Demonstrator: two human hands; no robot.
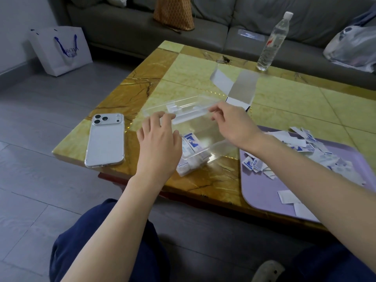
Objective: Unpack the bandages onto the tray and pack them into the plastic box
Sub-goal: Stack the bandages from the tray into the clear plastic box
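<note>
A clear plastic box (213,151) lies on the table near its front edge, with wrapped bandages (192,142) inside its left part. Its clear lid (183,107) is raised over the box. My left hand (158,143) holds the lid's left end with curled fingers. My right hand (230,123) pinches the lid's right end. To the right, a purple tray (262,190) carries a loose heap of white and blue bandage packets (305,153). An open white cardboard bandage box (240,88) stands behind my right hand.
A phone (105,139) lies face down at the table's left front corner. A water bottle (272,41) stands at the far edge. A grey sofa (203,27) runs behind the table, and a white paper bag (61,49) stands on the floor at left.
</note>
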